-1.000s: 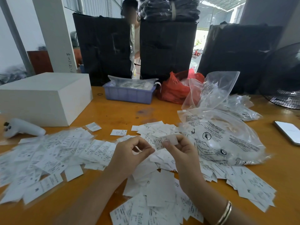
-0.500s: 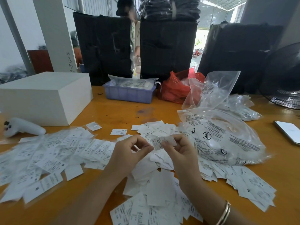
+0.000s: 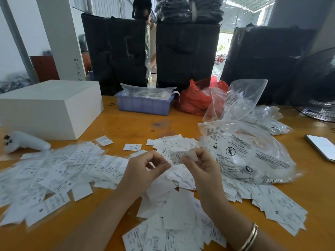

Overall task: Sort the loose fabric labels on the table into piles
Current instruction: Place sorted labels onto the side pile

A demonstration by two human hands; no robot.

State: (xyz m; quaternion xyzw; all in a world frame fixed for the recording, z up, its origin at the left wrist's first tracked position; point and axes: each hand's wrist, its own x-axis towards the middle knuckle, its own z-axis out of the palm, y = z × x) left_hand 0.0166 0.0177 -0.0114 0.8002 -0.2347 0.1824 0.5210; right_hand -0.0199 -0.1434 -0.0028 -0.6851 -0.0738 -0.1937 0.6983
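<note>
Labels (image 3: 59,171) litter orange table (image 3: 126,129), warehouse room.

Two bare forearms enter from bottom edge of view, no sleeves visible on either. Left hand (image 3: 143,173) bare: no ring, no watch, no glove. Right hand (image 3: 203,171) likewise bare at fingers. Right wrist carries thin metal bangle (image 3: 251,236), gold-toned with paler silvery band along it (looks like two slim hoops side by side, hard to tell). Fingernails short where visible, unpainted as far as view shows.
</note>
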